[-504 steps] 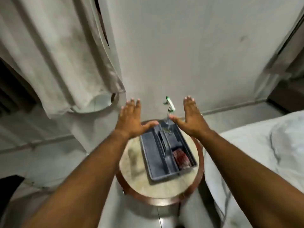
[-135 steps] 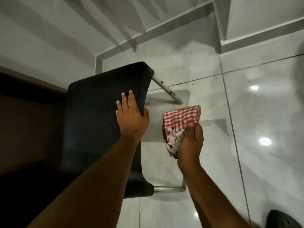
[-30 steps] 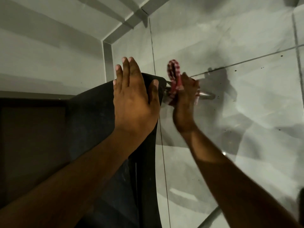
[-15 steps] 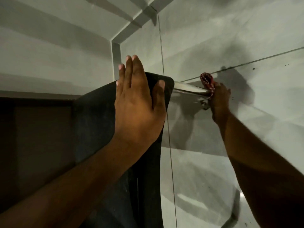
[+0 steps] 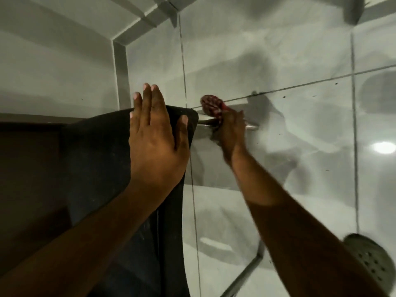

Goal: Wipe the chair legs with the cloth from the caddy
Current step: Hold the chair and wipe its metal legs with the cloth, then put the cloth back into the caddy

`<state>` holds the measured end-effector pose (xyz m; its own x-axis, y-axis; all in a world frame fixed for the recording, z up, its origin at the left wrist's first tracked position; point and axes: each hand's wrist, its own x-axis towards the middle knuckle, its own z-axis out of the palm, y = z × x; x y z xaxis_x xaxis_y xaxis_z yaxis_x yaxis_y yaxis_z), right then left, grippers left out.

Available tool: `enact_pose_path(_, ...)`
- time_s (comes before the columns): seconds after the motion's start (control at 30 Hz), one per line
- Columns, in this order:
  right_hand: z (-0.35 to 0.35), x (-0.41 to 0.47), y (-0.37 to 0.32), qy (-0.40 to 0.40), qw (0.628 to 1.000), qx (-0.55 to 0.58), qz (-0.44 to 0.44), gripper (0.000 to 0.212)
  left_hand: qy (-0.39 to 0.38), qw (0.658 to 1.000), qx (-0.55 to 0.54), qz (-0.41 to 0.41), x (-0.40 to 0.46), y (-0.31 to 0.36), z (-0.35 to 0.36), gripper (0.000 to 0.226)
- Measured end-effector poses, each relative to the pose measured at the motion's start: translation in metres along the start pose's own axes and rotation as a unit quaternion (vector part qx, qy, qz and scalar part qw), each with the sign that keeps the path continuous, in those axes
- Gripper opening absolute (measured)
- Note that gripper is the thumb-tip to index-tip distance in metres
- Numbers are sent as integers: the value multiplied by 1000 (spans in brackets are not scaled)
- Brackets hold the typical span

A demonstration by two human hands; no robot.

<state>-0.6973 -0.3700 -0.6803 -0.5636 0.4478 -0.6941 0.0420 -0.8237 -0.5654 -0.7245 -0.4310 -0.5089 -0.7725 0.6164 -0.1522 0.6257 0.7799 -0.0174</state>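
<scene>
The red-and-white checked cloth [image 5: 211, 105] is bunched around the shiny metal front chair leg [image 5: 251, 127], just outboard of the black moulded chair seat [image 5: 102, 146]. The right hand [image 5: 230, 130] is closed over both cloth and leg, fingers wrapped round the tube, with a wad of fabric sticking out above the knuckles. How much cloth actually lies between palm and metal cannot be told; the hand hides it, and the picture is blurred there.

On the seat, beside that leg's root, the left hand [image 5: 157, 142] lies flat with fingers spread and thumb at the seat's edge. It grips nothing and only presses down.

A second metal leg [image 5: 246, 275] slants away nearer the camera, below the right forearm. It is bare, and I would judge it not yet wiped. A dark perforated sandal [image 5: 370, 258] sits on the glossy grey floor tiles [image 5: 300, 50] further from the seat.

The risks, as I judge them:
- The chair may skate on the polished tile if the wiping stroke pulls harder than the flat left palm can resist.
- The loose wad could slip free, leaving bare skin rubbing the tube and the cloth dropped.
- A stroke carried to the foot could jam the knuckles against the floor.
- The leg's underside could be missed.
</scene>
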Motion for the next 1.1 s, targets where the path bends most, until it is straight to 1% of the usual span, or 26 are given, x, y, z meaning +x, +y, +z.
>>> enact_pose_path(0.03, 9, -15, -5, -22, 1000, 15, -12, 28, 2, 1000, 3, 1, 0, 1, -1, 70)
enact_pose_path(0.1, 18, -41, -19, -49, 998, -12, -25, 32, 4, 1000, 11, 4, 0, 1, -1, 70)
enact_pose_path(0.13, 18, -45, -23, -24, 999, -30, -29, 32, 3, 1000, 13, 4, 0, 0, -1, 70)
enact_pose_path(0.2, 10, -51, -38, 33, 999, -25, -14, 29, -1, 1000, 11, 1, 0, -3, 1, 70)
enact_pose_path(0.3, -21, -70, -69, 78, 997, 10, 0, 33, -23, 1000, 12, 2, 1, 0, -6, 70)
enact_pose_path(0.43, -87, -137, -135, 104, 989, -75, -75, 35, -66, 996, 45, -40, -10, 31, -29, 74)
enact_pose_path(0.5, -125, -177, -172, 121, 981, -118, -100, 36, -77, 996, 35, -28, -26, 68, -45, 76)
enact_pose_path(0.57, -159, -217, -211, 150, 970, -157, -113, 35, -90, 996, 8, 11, -48, 113, -63, 74)
enact_pose_path(0.63, -193, -266, -251, 172, 960, -171, -142, 29, -94, 994, -32, 48, -79, 164, -89, 69)
enact_pose_path(0.73, -236, -343, -310, 205, 944, -183, -185, 20, -86, 988, -108, 72, -135, 242, -135, 68)
enact_pose_path(0.8, -266, -400, -352, 233, 931, -193, -205, 20, -66, 981, -149, 109, -174, 297, -169, 69)
enact_pose_path(0.87, -296, -458, -393, 253, 923, -188, -220, 25, -54, 973, -179, 135, -208, 353, -200, 68)
enact_pose_path(0.93, -329, -507, -425, 281, 910, -186, -240, 31, -58, 967, -185, 167, -236, 403, -225, 69)
enact_pose_path(0.97, -348, -531, -439, 296, 903, -183, -250, 31, -59, 962, -188, 188, -250, 427, -237, 69)
enact_pose_path(1.1, -436, -609, -485, 355, 879, -169, -270, 20, -55, 944, -190, 264, -298, 522, -265, 71)
